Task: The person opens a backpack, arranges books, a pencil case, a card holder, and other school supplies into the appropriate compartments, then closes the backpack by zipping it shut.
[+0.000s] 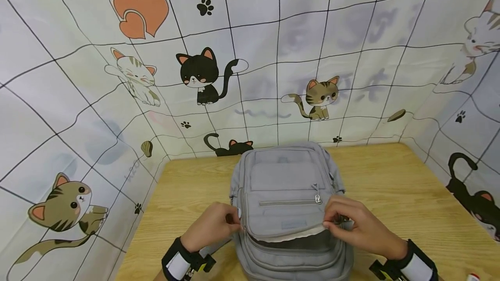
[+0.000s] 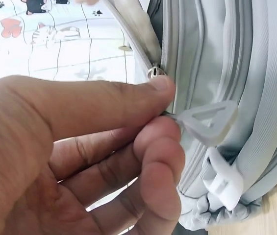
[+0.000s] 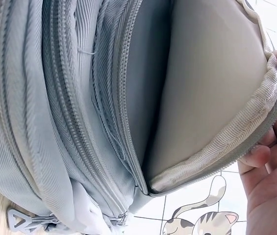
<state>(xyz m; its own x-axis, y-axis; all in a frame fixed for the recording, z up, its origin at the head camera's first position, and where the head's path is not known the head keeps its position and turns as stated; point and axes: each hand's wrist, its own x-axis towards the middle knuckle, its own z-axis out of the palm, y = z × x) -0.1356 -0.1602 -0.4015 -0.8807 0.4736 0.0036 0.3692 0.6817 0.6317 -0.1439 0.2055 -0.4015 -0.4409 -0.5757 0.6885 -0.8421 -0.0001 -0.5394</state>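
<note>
A grey backpack (image 1: 287,177) lies on the wooden table, its front pocket partly unzipped with a dark gap along the near edge. At the pocket's left side, my left hand (image 1: 216,224) pinches a zipper pull (image 2: 209,122) between thumb and forefinger; in the left wrist view the pull has a triangular grey end, and the metal slider (image 2: 155,72) sits just above the thumb. My right hand (image 1: 353,220) grips the edge of the pocket flap (image 3: 256,115) on the right. Pale lining (image 3: 207,83) shows inside the pocket in the right wrist view.
Beneath the backpack is a light wooden table (image 1: 187,190). A cloth with cartoon cats (image 1: 199,77) and grid lines hangs around its back and sides. A small red-and-white object (image 1: 473,277) peeks in at the bottom right. Each wrist wears a black strap (image 1: 418,259).
</note>
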